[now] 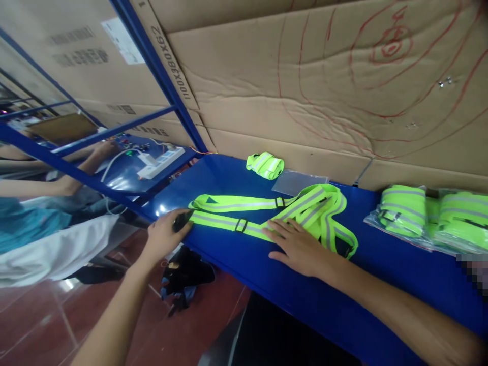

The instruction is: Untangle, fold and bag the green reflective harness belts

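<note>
A fluorescent yellow-green reflective strap vest (224,222) lies spread along the blue table, with silver stripes and black slide buckles (241,225). At its left end, by the table's front edge, my left hand (164,236) is closed on the strap end. A dark glossy piece (182,219), whose kind I cannot make out, shows between its thumb and fingers. My right hand (297,248) rests palm down with fingers spread, its fingertips touching the lower strap. The vest's right part is bunched in overlapping loops beyond that hand.
A rolled reflective vest (267,165) sits at the back beside a flat clear plastic bag (299,183). Bagged rolled vests (403,211) stand at the right. Cardboard (324,91) walls the back. Left, past a blue frame (152,56), are a power strip (162,162) and another person's arm (49,185).
</note>
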A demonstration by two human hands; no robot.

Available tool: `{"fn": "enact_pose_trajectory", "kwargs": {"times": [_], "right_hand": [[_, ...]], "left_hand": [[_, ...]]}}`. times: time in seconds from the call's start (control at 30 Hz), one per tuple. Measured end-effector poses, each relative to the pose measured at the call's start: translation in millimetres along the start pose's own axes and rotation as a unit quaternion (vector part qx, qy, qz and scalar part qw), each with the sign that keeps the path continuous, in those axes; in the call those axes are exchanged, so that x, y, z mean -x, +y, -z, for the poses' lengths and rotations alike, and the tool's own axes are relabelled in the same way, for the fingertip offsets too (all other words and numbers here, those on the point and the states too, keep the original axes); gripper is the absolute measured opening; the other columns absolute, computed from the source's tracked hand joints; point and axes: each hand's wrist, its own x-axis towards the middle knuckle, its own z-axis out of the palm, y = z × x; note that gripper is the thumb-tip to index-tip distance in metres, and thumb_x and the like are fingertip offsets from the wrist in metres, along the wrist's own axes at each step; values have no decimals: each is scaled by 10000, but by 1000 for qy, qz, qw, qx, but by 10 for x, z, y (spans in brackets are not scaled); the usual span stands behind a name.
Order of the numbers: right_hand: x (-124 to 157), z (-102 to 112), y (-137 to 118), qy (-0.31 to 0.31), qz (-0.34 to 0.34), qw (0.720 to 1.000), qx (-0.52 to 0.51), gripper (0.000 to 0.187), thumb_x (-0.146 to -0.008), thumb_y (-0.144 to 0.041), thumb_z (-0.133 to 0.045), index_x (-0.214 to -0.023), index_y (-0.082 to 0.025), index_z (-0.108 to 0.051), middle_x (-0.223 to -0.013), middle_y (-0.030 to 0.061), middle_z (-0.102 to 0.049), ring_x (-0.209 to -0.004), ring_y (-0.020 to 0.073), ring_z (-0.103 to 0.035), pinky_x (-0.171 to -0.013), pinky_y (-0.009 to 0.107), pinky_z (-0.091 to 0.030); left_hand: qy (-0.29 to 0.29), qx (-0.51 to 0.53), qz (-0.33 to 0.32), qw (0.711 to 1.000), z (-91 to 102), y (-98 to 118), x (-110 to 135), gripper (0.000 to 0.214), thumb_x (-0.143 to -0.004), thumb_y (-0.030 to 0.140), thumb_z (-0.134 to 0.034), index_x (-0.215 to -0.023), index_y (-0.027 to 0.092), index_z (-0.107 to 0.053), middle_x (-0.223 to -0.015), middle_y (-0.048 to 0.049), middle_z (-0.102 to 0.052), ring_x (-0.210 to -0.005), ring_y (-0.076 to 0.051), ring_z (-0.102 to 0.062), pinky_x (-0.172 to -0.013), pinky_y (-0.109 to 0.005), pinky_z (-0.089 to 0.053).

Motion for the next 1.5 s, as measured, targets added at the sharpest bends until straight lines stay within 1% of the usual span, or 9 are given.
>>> {"fn": "enact_pose_trajectory", "kwargs": {"times": [0.33, 0.47, 0.67, 0.8, 0.97, 1.1, 1.23, 1.37, 1.5], "right_hand": [[646, 203, 154, -9, -85, 994, 69, 427, -1100, -451, -461, -1442, -265, -638, -1469, 102, -667, -1308, 333, -654, -1043, 581, -528], [384, 397, 17, -7, -104, 990, 96, 342, -1096, -323, -473, -1109, -176, -782, -1081, 123, -809, -1062, 340, -740, -970, 564, -536], [-655, 175, -248, 3, -9, 1000, -22, 551, -1091, -405, -502, -1577, -144, -480, -1653, 128, -469, -1534, 268, -426, -1269, 436, -341], [-1034, -148, -154, -26, -30, 999, -29, 645, -1088, -537, -439, -1618, -170, -435, -1700, 147, -363, -1594, 313, -323, -1297, 544, -273], [-1028, -221, 53, -19, -65, 997, -22, 643, -1115, -512, -327, -1650, -159, -378, -1723, 201, -272, -1605, 378, -266, -1283, 632, -242], [-898, 47, 177, 1, -26, 999, -22, 573, -1111, -405, -397, -1652, -217, -381, -1740, 109, -284, -1622, 267, -255, -1327, 486, -244], [-596, 381, 569, 64, -77, 995, 8, 575, -1081, -337, -464, -1638, -210, -396, -1720, 124, -347, -1612, 276, -284, -1324, 539, -231], [-279, 461, 979, 22, -138, 989, 42, 595, -973, -372, -670, -1534, -215, -547, -1645, 162, -468, -1503, 365, -466, -1208, 592, -396], [-208, 341, 1084, 17, -164, 984, 62, 510, -991, -335, -644, -1472, -171, -599, -1544, 169, -580, -1406, 345, -565, -1148, 526, -445]], "left_hand": [[55, 118, -102, 986, -117, 123, 274, 603, -867, 517, -686, -1334, 204, -468, -1306, -134, -567, -1190, -306, -615, -1053, -484, -528], [56, 129, -132, 981, -102, 324, 464, 664, -871, 433, -703, -1441, 228, -431, -1332, -147, -553, -1208, -323, -605, -1051, -496, -523], [53, 74, -169, 981, -2, 491, 701, 617, -897, 393, -649, -1466, 234, -472, -1278, -128, -606, -1154, -326, -624, -1001, -476, -503], [42, 1, -164, 986, 22, 437, 798, 535, -901, 425, -599, -1390, 214, -545, -1248, -121, -673, -1138, -347, -634, -1061, -527, -411], [37, -9, -136, 990, -68, 364, 790, 501, -891, 467, -563, -1334, 239, -611, -1272, -115, -694, -1175, -368, -634, -1087, -547, -377], [27, 0, -110, 994, -171, 323, 673, 520, -918, 505, -510, -1375, 277, -612, -1396, -137, -632, -1290, -395, -589, -1149, -607, -317], [-11, 19, -87, 996, -212, 338, 648, 624, -940, 472, -460, -1541, 304, -460, -1471, -135, -603, -1370, -390, -549, -1207, -634, -270], [42, 51, -149, 987, -120, 673, 661, 687, -924, 353, -483, -1592, 302, -330, -1581, -120, -515, -1466, -387, -473, -1259, -644, -220], [61, 130, -241, 960, -114, 1428, 363, 574, -958, 296, -521, -1524, 282, -429, -1485, -109, -597, -1390, -354, -548, -1221, -596, -343]]}}
